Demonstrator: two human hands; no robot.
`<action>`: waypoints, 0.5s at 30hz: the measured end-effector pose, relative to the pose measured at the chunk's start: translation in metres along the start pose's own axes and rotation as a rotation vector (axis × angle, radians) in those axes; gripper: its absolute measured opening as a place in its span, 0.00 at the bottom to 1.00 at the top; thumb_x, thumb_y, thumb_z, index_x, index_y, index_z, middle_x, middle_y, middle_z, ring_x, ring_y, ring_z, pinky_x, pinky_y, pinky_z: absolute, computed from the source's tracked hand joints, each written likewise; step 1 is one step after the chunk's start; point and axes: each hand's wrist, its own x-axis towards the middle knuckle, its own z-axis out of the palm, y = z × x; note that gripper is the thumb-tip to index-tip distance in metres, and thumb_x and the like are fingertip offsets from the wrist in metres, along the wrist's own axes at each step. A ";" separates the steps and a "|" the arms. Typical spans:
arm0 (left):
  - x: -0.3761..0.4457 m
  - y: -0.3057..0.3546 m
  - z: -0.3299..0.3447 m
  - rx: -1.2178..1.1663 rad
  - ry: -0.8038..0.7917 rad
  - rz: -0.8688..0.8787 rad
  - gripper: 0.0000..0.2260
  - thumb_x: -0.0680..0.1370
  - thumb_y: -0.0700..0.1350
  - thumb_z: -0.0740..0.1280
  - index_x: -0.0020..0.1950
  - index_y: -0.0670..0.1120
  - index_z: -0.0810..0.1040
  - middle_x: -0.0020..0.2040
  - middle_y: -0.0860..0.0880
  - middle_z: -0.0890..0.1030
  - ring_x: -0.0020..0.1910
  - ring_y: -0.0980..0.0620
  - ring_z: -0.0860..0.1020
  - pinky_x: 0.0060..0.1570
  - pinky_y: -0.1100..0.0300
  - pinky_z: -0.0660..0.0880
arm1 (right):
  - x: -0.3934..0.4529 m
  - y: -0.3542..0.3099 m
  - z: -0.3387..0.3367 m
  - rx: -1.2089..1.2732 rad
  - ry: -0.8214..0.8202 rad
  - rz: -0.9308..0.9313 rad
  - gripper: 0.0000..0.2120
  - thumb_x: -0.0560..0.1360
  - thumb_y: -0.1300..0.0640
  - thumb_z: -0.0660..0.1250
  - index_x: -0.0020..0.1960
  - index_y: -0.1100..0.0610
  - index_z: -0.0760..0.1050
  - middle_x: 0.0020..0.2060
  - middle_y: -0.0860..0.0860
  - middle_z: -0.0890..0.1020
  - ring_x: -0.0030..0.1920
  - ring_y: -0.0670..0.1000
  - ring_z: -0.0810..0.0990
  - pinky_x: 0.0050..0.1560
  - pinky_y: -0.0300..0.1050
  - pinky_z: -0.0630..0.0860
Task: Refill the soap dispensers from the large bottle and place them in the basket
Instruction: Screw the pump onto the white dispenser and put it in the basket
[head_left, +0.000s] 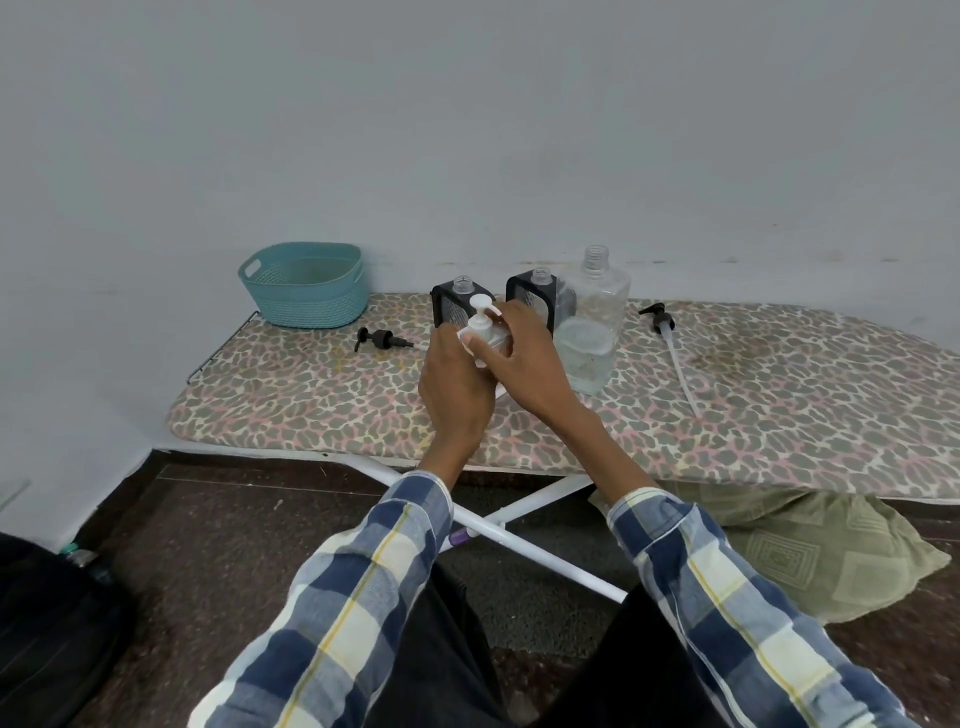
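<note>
Gripping a small clear dispenser with both hands over the ironing board — left hand wrapping the body from below, fingers clamped round it, right hand arching over from the side, fingertips closing on the white pump head. Judging by the pose, either unscrewing or seating that pump; turning it squarely on the thread, bottle kept upright, looking like the next demand. Forearms in checked sleeves converging from below. Lying just behind: two black-cased dispensers with open necks, pumps off on the cover. Standing beside them, the large bottle, uncapped, partly full. Waiting farther left — the teal basket, apparently holding nothing yet.
</note>
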 end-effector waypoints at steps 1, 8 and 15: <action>0.000 -0.002 -0.003 -0.025 -0.032 0.015 0.18 0.80 0.59 0.68 0.56 0.45 0.74 0.50 0.50 0.77 0.45 0.47 0.79 0.38 0.52 0.73 | -0.002 0.001 0.000 -0.006 -0.015 0.019 0.22 0.79 0.45 0.74 0.68 0.55 0.75 0.58 0.46 0.76 0.59 0.47 0.75 0.61 0.42 0.71; 0.006 -0.040 -0.037 -0.132 -0.347 0.060 0.27 0.73 0.62 0.73 0.65 0.48 0.72 0.54 0.49 0.84 0.48 0.47 0.83 0.44 0.46 0.81 | -0.022 0.001 0.010 -0.103 -0.054 0.168 0.46 0.71 0.40 0.81 0.80 0.56 0.63 0.72 0.53 0.69 0.74 0.53 0.69 0.74 0.54 0.71; 0.023 -0.056 -0.065 -0.038 -0.171 0.087 0.24 0.72 0.59 0.73 0.60 0.45 0.75 0.48 0.45 0.84 0.44 0.42 0.83 0.37 0.47 0.79 | -0.002 -0.031 0.031 -0.177 -0.069 0.134 0.49 0.68 0.38 0.80 0.81 0.52 0.61 0.73 0.52 0.70 0.73 0.54 0.71 0.69 0.53 0.74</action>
